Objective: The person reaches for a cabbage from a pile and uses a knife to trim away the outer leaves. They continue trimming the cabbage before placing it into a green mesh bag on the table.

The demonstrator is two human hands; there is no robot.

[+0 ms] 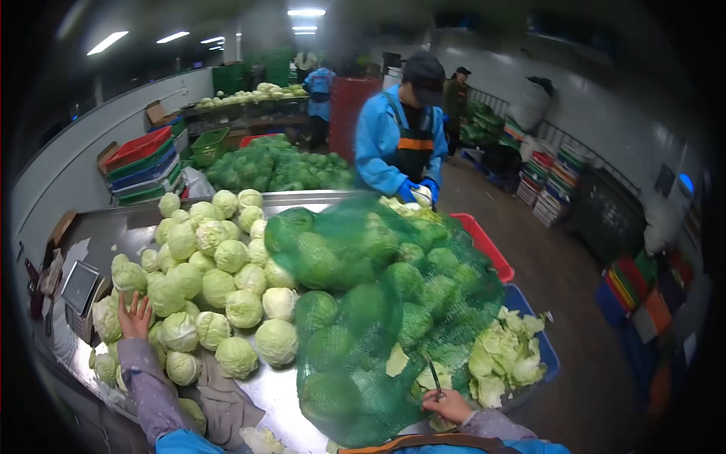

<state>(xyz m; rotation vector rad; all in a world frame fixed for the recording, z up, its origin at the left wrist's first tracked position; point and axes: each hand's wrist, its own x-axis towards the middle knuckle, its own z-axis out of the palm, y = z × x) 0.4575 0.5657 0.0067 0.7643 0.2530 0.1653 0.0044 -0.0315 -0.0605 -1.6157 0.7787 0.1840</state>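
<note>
My left hand (134, 316) reaches to the left side of a heap of trimmed pale-green cabbages (218, 287); its fingers are spread against the heads there, and it grips none of them. Low on the right, my right hand (451, 407) is closed around a thin knife (432, 371), its blade pointing up and away from me. Green mesh bags full of cabbages (352, 333) lie between my two hands. A loose leaf (396, 361) rests on the mesh near the knife. Just right of the knife, cut-off outer leaves (503, 359) are piled up.
A blue crate (550, 356) and a red crate (484, 246) stand along the table's right edge. Across the metal table (283, 390), a co-worker (401, 136) in blue gloves handles a cabbage. A scale (80, 287) sits at left; more filled green bags (276, 166) lie behind.
</note>
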